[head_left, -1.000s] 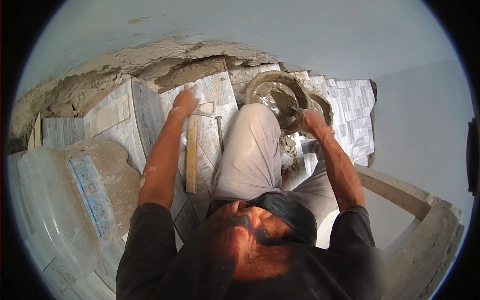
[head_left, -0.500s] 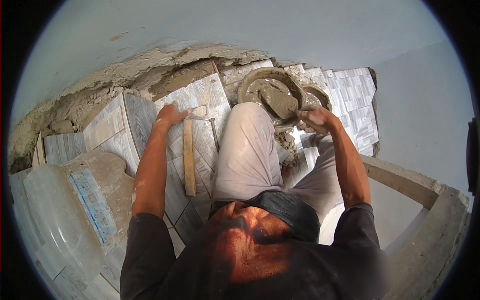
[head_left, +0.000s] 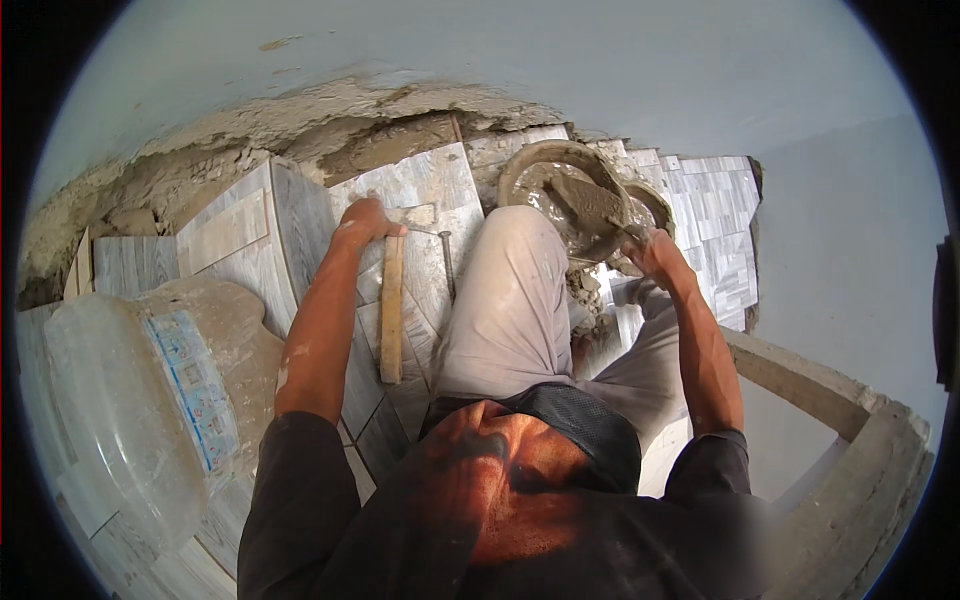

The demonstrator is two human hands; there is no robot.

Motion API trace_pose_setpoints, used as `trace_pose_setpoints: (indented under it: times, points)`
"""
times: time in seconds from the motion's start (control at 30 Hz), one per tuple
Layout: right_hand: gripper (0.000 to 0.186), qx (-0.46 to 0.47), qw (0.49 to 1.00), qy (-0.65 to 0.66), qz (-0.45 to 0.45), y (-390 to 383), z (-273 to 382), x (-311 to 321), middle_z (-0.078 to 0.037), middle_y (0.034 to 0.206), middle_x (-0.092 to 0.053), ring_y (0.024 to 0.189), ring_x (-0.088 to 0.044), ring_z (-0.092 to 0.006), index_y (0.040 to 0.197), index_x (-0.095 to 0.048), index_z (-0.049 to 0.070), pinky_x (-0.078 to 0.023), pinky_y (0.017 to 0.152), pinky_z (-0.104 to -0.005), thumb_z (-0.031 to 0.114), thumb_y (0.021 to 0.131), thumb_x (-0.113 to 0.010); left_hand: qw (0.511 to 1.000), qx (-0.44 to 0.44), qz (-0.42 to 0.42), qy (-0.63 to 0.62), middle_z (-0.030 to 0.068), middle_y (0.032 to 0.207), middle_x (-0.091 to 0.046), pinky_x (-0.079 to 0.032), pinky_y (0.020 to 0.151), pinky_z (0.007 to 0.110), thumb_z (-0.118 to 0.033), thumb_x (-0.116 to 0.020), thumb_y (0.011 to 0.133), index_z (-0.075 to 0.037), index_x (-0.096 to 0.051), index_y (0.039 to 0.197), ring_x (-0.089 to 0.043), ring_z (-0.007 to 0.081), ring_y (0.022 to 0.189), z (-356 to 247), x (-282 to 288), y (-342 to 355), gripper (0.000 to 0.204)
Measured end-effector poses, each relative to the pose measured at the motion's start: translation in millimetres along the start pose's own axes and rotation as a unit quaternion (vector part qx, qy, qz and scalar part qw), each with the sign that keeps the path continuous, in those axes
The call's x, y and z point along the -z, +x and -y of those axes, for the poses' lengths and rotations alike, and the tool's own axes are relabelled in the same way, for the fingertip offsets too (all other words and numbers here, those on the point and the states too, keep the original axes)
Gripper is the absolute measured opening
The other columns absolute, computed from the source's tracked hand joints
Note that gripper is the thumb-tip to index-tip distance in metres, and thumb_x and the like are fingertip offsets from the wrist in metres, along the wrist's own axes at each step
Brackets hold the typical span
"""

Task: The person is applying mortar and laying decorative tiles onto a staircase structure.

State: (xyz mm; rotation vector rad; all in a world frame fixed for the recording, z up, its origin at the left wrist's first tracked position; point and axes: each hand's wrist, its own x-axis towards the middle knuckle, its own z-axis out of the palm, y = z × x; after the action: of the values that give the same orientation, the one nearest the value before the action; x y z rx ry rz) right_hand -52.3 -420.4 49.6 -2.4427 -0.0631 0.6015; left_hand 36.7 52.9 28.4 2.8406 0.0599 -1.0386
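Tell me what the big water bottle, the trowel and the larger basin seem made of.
Big water bottle: likely glossy, clear plastic, being shiny and see-through. Trowel: probably a metal blade, thin and flat, though wet mortar coats it. Larger basin: perhaps plastic or rubber; dull caked residue hides its finish.

Right hand (head_left: 655, 257) grips a trowel (head_left: 588, 203) — blade over the mortar (head_left: 534, 186) in the tub (head_left: 507, 178). Left hand (head_left: 366, 220) over a tile (head_left: 455, 185), by the top end of a wooden bar (head_left: 392, 315) — grip unclear. Knee (head_left: 512, 245) between hands. Clear jug (head_left: 110, 400) far left.
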Motion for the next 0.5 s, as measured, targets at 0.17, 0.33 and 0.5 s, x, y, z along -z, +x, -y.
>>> trace_pose_setpoints:
  times: [0.17, 0.33, 0.5]
  points:
    - [0.027, 0.014, 0.983, -0.18, -0.03, 5.3, -5.6, -9.4, -0.02, 0.085, -0.063, 0.076, -0.059, -0.0393, 0.103, -0.058, 0.007, -0.045, 0.065, -0.0433, 0.026, 0.083, -0.057, 0.999, 0.025, 0.032, -0.027, 0.0323, 0.122, -0.047, -0.042, 0.094, 0.037, -0.045, -0.081, 0.058, 0.012, -0.041, 0.125, -0.05, 0.038, 0.114, -1.4, 0.6, 5.2, 0.096]
    - [0.026, 0.043, 0.994, -0.099, -0.032, 10.8, -8.6, -10.8, -0.021, 0.085, -0.062, 0.076, -0.059, -0.0399, 0.102, -0.058, 0.007, -0.046, 0.065, -0.0438, 0.025, 0.084, -0.055, 0.999, 0.028, 0.006, -0.025, 0.0335, 0.123, -0.045, -0.041, 0.094, 0.037, -0.043, -0.081, 0.058, 0.012, -0.037, 0.127, -0.048, 0.0394, 0.116, 0.7, -2.6, 6.3, 0.099]
    - [0.02, -0.052, 0.997, -0.023, 0.053, 22.0, 30.7, -5.6, -0.016, 0.07, -0.061, 0.064, -0.061, -0.0291, 0.094, -0.06, 0.004, -0.048, 0.057, -0.0396, 0.019, 0.085, -0.05, 1.0, 0.016, 0.004, 0.004, 0.0337, 0.122, -0.047, -0.042, 0.093, 0.037, -0.043, -0.082, 0.058, 0.012, -0.037, 0.127, -0.049, 0.0397, 0.114, 0.4, 2.2, 2.6, 0.099]
